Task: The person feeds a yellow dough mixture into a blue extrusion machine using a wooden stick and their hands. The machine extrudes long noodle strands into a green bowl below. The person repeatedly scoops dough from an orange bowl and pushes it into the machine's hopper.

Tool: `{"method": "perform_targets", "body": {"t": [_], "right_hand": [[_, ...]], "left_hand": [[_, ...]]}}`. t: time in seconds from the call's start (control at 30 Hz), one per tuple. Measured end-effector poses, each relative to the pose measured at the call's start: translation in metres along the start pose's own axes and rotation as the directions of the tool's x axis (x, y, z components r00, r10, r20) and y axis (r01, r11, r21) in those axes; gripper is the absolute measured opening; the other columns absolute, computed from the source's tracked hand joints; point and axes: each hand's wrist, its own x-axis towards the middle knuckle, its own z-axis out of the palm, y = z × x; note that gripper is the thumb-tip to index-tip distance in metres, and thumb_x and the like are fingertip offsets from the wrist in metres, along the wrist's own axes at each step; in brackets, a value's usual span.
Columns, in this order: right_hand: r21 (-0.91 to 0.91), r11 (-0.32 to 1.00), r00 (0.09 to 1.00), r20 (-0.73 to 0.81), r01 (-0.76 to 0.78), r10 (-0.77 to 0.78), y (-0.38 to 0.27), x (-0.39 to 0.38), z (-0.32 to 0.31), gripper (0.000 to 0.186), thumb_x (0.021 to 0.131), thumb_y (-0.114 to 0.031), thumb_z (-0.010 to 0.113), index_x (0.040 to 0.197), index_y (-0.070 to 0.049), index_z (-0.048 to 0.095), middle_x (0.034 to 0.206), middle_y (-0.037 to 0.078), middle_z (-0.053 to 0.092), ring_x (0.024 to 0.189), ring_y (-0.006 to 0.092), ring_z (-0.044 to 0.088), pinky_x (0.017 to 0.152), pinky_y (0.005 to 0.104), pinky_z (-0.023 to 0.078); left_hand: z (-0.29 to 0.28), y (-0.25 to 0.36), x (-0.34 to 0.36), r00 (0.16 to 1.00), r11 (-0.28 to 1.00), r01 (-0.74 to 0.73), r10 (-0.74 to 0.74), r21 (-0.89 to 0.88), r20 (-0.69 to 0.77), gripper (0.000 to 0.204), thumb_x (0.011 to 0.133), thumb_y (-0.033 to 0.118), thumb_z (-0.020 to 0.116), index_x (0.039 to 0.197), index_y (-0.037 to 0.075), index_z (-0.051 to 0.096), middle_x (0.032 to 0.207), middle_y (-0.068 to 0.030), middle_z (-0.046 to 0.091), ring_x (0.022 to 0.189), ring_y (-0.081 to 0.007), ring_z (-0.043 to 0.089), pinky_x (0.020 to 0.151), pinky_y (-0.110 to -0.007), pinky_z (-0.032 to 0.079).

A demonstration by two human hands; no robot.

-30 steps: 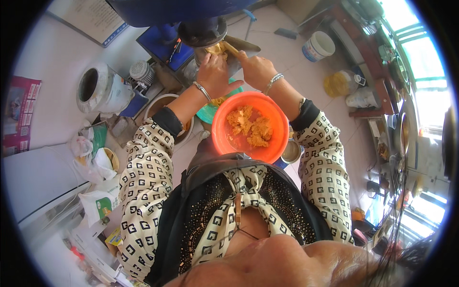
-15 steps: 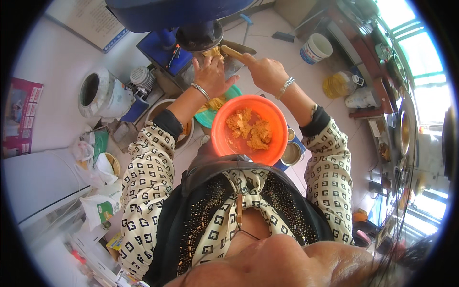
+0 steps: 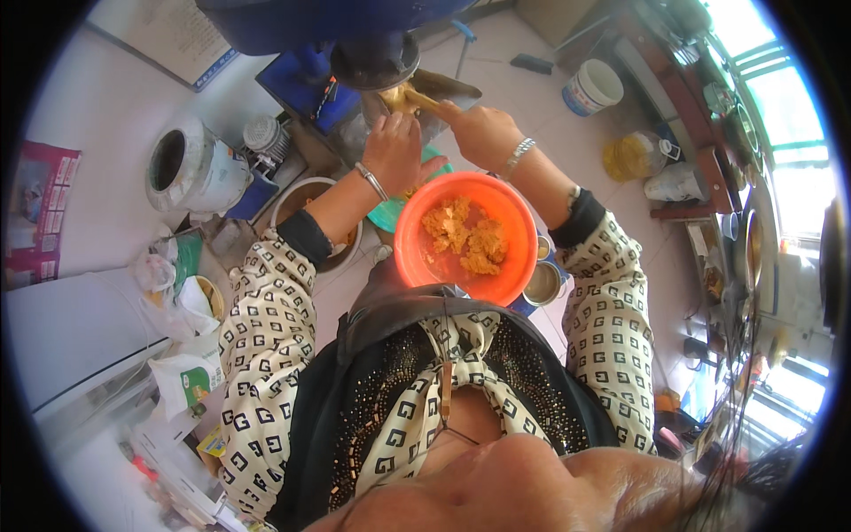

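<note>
My right hand (image 3: 486, 135) is closed round a short wooden stick (image 3: 422, 100), whose far end meets yellow dough (image 3: 397, 99) below the dark round outlet (image 3: 376, 62) of a blue machine (image 3: 328, 19). Just under that dough is my left hand (image 3: 394, 152), its thumb held apart to the right. Its fingers point up at the dough with their tips bent, and whether they touch it I cannot tell. An orange basin (image 3: 519, 232) nearest my body holds crumbly orange-yellow dough lumps (image 3: 468, 235). Behind it sits a green basin (image 3: 386, 215), partly hidden by my left hand and the orange basin.
Left of the basins stands a round tub (image 3: 294, 197), with a grey motor (image 3: 264, 135) and a white metal drum (image 3: 217, 182) beyond. A metal tin (image 3: 542, 285) is right of the orange basin. Farther right are an oil jug (image 3: 634, 155) and a white bucket (image 3: 592, 89).
My left hand's fingers have come closer together and bent near the dough. The wooden stick's end has shifted slightly left, toward the outlet. Yellow strands in the green basin are now mostly hidden.
</note>
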Motion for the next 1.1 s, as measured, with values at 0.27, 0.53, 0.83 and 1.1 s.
{"method": "perform_targets", "body": {"t": [0.27, 0.53, 0.83, 1.1], "right_hand": [[0.062, 0.997, 0.998, 0.021, -0.055, 0.053, -0.006, 0.018, 0.012, 0.033, 0.082, -0.011, 0.059, 0.110, 0.002, 0.048, 0.085, 0.020, 0.068, 0.084, 0.0376, 0.068, 0.069, 0.0429, 0.055], [0.091, 0.996, 1.000, -0.007, -0.014, 0.015, 0.012, 0.011, 0.001, 0.029, 0.088, -0.016, 0.054, 0.115, -0.007, 0.053, 0.087, 0.018, 0.068, 0.086, 0.0357, 0.068, 0.071, 0.0440, 0.054], [0.074, 0.997, 0.998, -0.039, -0.037, 0.040, 0.003, -0.028, 0.005, 0.036, 0.087, -0.011, 0.052, 0.122, -0.007, 0.049, 0.081, 0.016, 0.069, 0.077, 0.0349, 0.068, 0.068, 0.0435, 0.054], [-0.078, 0.997, 0.999, -0.034, 0.001, -0.004, -0.008, -0.003, 0.030, 0.049, 0.085, -0.009, 0.052, 0.132, -0.003, 0.040, 0.071, 0.014, 0.066, 0.068, 0.0328, 0.068, 0.056, 0.0435, 0.052]], "left_hand": [[-0.007, 0.005, 0.003, 1.000, 0.999, -0.014, 0.014, -0.047, -0.006, 0.060, 0.082, 0.054, 0.062, 0.099, -0.004, 0.056, 0.097, -0.0155, 0.059, 0.095, -0.0301, 0.055, 0.080, -0.042, 0.042], [-0.007, 0.002, 0.027, 0.953, 0.984, 0.178, -0.179, 0.028, 0.242, 0.072, 0.083, 0.063, 0.056, 0.105, -0.004, 0.061, 0.101, -0.0162, 0.063, 0.101, -0.0290, 0.057, 0.087, -0.043, 0.040], [0.005, -0.014, 0.004, 0.987, 0.992, 0.124, -0.121, -0.021, 0.109, 0.075, 0.086, 0.059, 0.055, 0.122, -0.007, 0.055, 0.131, -0.0210, 0.054, 0.126, -0.0308, 0.048, 0.100, -0.046, 0.037], [0.005, -0.021, 0.006, 0.999, 0.990, 0.051, -0.052, 0.133, 0.001, 0.091, 0.078, 0.066, 0.060, 0.124, -0.012, 0.052, 0.136, -0.0259, 0.049, 0.130, -0.0323, 0.045, 0.103, -0.042, 0.037]]}}
